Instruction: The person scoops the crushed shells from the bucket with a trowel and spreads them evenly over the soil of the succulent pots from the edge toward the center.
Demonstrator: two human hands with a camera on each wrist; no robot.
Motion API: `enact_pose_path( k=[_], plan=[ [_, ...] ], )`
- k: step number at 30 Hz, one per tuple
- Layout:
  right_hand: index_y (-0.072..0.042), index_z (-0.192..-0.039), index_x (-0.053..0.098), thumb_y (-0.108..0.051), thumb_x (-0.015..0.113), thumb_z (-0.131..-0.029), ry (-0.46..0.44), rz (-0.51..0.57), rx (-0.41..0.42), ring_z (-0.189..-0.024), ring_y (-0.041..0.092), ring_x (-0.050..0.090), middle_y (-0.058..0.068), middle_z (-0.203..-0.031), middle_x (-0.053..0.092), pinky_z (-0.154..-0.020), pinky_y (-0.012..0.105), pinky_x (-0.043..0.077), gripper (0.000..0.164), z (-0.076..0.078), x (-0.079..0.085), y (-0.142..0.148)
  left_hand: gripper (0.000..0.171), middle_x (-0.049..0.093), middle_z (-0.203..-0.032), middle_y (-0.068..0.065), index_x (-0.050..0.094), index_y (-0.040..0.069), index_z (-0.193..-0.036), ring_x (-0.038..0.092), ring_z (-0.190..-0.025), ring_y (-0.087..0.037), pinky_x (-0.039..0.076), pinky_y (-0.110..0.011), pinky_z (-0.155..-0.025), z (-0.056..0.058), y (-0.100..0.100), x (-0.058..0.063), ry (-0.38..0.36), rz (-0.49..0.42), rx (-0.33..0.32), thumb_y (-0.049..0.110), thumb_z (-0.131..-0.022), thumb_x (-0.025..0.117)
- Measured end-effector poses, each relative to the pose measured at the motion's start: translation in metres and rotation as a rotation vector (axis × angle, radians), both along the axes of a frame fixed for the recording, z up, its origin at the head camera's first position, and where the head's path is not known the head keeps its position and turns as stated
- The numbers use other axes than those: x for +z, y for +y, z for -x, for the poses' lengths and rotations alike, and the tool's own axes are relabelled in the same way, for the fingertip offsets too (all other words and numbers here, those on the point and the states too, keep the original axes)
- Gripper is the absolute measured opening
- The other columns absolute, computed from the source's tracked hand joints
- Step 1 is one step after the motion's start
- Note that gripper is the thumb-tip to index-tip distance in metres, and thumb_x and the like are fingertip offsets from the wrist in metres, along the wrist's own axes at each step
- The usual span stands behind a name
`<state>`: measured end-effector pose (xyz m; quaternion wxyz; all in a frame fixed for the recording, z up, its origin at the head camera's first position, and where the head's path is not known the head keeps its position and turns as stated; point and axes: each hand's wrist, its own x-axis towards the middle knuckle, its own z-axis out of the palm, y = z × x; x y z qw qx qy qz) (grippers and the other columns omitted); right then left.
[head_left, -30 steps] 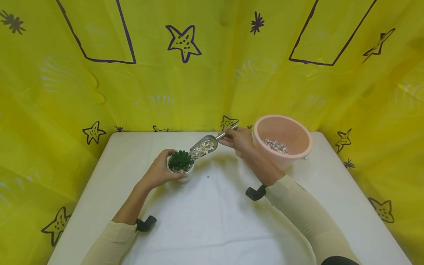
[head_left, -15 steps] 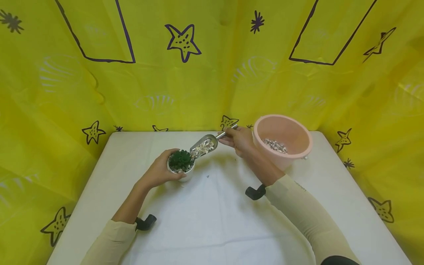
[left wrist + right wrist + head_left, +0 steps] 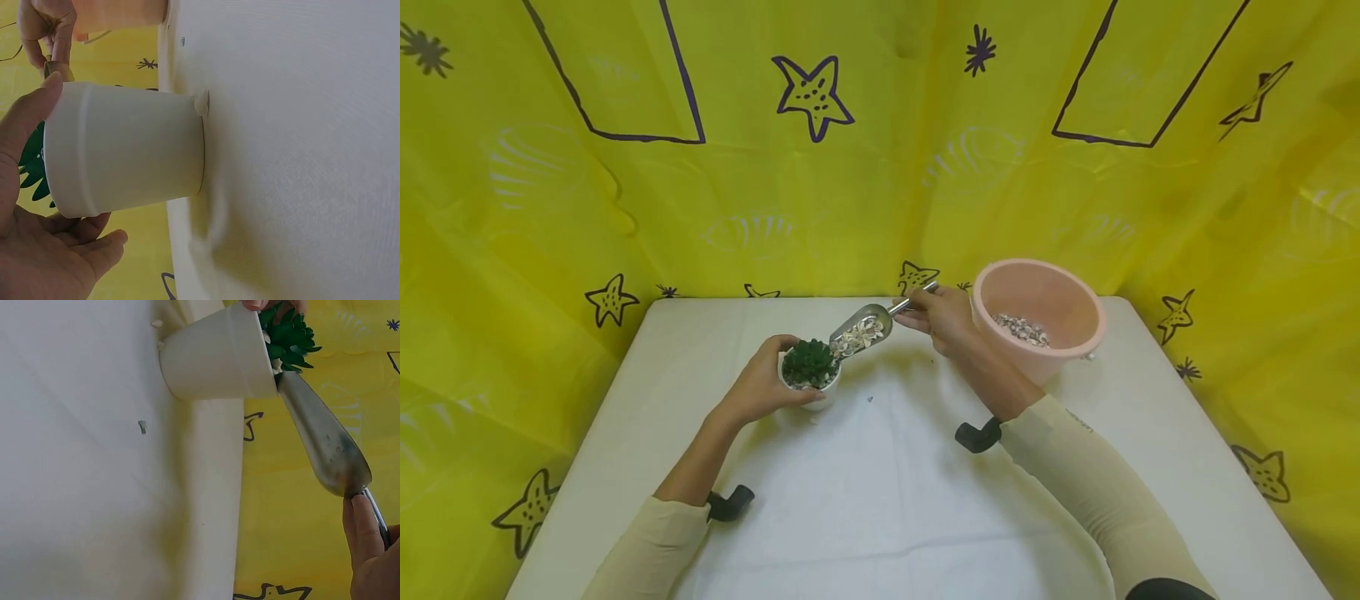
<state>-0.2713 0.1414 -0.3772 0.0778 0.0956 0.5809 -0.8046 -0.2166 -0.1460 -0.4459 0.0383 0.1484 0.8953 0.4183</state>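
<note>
- Since the earlier frame, almost nothing had moved: just a hair of drift in the head view; hands, pot and scoop matched their places of half a second before.
- My left hand [image 3: 763,382] was clamped round the white pot [image 3: 131,150], thumb on the near side by the rim, fingers behind; probably to steady it against the scoop.
- Pot was on the table [image 3: 850,508], left of the bucket, base looking set down on the cloth; couldn't tell any slight tilt.
- Green plant [image 3: 808,362] filled the pot's middle, likely why the scoop came in at the edge.
- My right hand [image 3: 946,321] pinched the handle [image 3: 377,512] of the metal scoop [image 3: 325,440], apart from my left hand.
- Scoop sloped down to the pot, lip at the rim beside the leaves; I judged that let the pale chips [image 3: 861,335] slide in. Plenty lay in the scoop.
- Pink bucket [image 3: 1060,296], more chips [image 3: 1022,330] inside, stood just beyond my right wrist, presumably for easy reach.
- Loose dark bit [image 3: 142,427] on the cloth, pale bit [image 3: 201,103] by the pot's foot; probably spills.
</note>
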Motion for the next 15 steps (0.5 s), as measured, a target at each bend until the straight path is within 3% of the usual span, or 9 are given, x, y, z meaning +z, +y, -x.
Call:
enact_pose_path(
  k=[5, 15],
  plan=[
    [0.007, -0.1, 0.052, -0.005, 0.054, -0.095, -0.004, -0.01, -0.005, -0.084, 0.027, 0.069, 0.032, -0.114, 0.057, -0.075, 0.033, 0.054, 0.013, 0.0015, -0.0007, 0.0006, 0.098, 0.041, -0.136, -0.016, 0.038, 0.005, -0.137, 0.038, -0.126, -0.034, 0.034, -0.053, -0.101, 0.001, -0.0004, 0.0018, 0.012, -0.011, -0.024, 0.045, -0.062, 0.086],
    [0.006, -0.099, 0.05, -0.004, 0.052, -0.096, 0.008, 0.001, -0.001, -0.088, 0.03, 0.067, 0.036, -0.12, 0.052, -0.076, 0.033, 0.054, 0.011, 0.0014, -0.0013, 0.0009, 0.091, 0.04, -0.139, -0.013, 0.037, 0.009, -0.14, 0.038, -0.127, -0.032, 0.035, -0.052, -0.101, 0.0014, -0.0007, 0.0028, -0.019, -0.029, -0.083, 0.03, -0.066, 0.085]
  ],
)
